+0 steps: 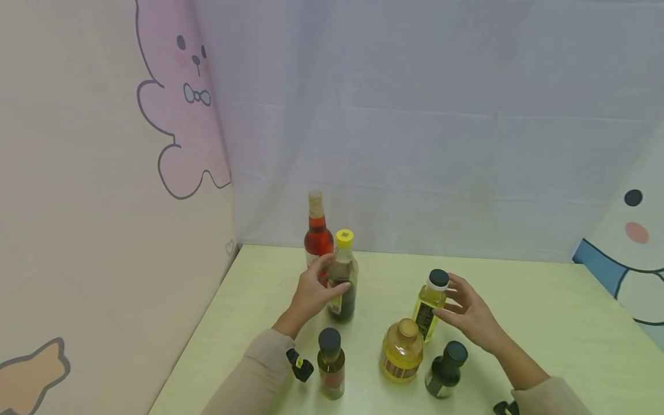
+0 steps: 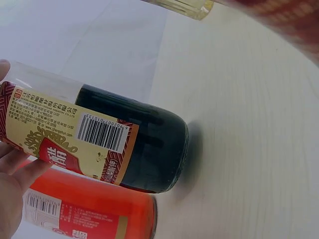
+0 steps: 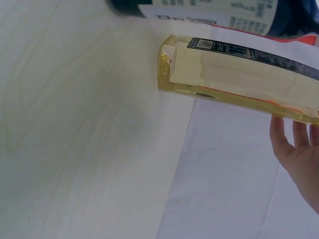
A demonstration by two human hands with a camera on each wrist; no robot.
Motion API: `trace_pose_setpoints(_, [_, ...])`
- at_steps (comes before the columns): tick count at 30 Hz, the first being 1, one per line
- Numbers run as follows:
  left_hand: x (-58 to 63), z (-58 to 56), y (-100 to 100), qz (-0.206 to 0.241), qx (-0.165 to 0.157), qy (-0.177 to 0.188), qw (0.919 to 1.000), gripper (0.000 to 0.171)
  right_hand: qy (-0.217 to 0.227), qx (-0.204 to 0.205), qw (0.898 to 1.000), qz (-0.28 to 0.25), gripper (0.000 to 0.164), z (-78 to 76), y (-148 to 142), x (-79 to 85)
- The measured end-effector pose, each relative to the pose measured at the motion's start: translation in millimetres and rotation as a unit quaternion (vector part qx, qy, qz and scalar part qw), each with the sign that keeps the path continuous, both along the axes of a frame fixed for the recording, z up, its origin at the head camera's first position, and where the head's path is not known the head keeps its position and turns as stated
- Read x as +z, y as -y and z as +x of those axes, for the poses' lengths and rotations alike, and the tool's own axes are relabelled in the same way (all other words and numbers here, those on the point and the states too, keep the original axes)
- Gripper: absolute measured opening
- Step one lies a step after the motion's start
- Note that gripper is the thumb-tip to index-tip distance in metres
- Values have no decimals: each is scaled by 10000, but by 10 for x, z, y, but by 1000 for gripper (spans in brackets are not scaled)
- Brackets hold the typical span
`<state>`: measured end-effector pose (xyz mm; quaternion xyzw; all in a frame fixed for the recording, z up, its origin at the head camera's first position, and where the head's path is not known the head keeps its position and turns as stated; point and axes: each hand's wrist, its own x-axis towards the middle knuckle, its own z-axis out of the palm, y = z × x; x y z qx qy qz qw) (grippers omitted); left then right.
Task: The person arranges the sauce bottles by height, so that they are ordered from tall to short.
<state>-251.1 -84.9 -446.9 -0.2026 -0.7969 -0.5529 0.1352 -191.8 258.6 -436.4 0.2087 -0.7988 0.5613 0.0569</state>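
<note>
My left hand (image 1: 313, 291) grips a vinegar bottle (image 1: 344, 294) with a yellow cap and dark liquid. In the left wrist view, fingers (image 2: 30, 174) lie against the label of that vinegar bottle (image 2: 154, 144). Directly behind it stands a bottle of red liquid (image 1: 318, 239). With thumb in front and fingers along the far side, my right hand (image 1: 472, 317) holds a yellow oil bottle (image 1: 427, 308) with a dark green cap. The right wrist view shows fingertips (image 3: 277, 122) at the edge of the clear oil bottle (image 3: 239, 74). Whether either held bottle is raised, I cannot tell.
Nearer me on the pale table (image 1: 544, 323) stand a dark-capped bottle (image 1: 332, 369), a round yellow bottle with a gold cap (image 1: 402, 354) and a small dark green bottle (image 1: 445, 372). A pale curtain (image 1: 415, 144) hangs behind, and a printed wall (image 1: 104, 230) borders the left.
</note>
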Motion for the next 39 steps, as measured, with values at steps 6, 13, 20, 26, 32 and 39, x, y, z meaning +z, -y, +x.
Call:
trace_pose_setpoints(6, [16, -67, -93, -50, 47, 87, 9999, 67, 44, 2, 10000, 7, 67, -6, -4, 10])
trace_pose_setpoints(13, [15, -150, -167, -58, 86, 59, 9999, 69, 18, 34, 10000, -15, 66, -1, -2, 10])
trace_pose_setpoints(20, [13, -243, -227, -134, 124, 199, 9996, 66, -45, 68, 9999, -116, 66, 16, 18, 27])
trace_pose_setpoints(26, [2, -329, -294, -143, 42, 293, 9995, 63, -78, 51, 9999, -118, 66, 13, 19, 27])
trace_pose_setpoints(32, [55, -363, -344, -177, 108, 443, 9988, 62, -32, 61, 9998, -168, 66, 15, 24, 23])
trace_pose_setpoints(39, [82, -432, -367, -293, 215, 554, 9978, 62, -49, 68, 9999, -140, 66, 15, 25, 19])
